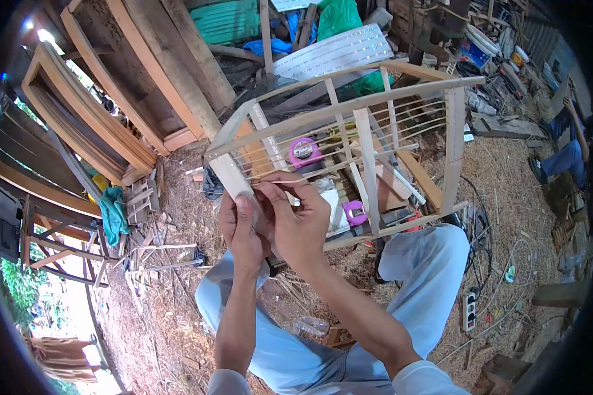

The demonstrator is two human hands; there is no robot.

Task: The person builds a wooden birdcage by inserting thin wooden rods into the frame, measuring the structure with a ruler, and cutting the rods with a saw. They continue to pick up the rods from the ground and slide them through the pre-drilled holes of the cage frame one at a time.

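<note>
Pale wood throughout: hold the slatted wooden cage frame (pixel 369 171) above the lap, with the left hand (pixel 242 227) closed round its near corner post. Pinch the thin bamboo rod (pixel 280 180) in the right hand (pixel 303 224) fingertips at that corner. Keep it level with the neighbouring rods. Probably best to press gently, avoiding a bend or snap.

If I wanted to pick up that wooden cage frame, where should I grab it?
Probably its thick corner post, from the near side, where the left hand and right hand meet it; the thin rods look too frail.
</note>
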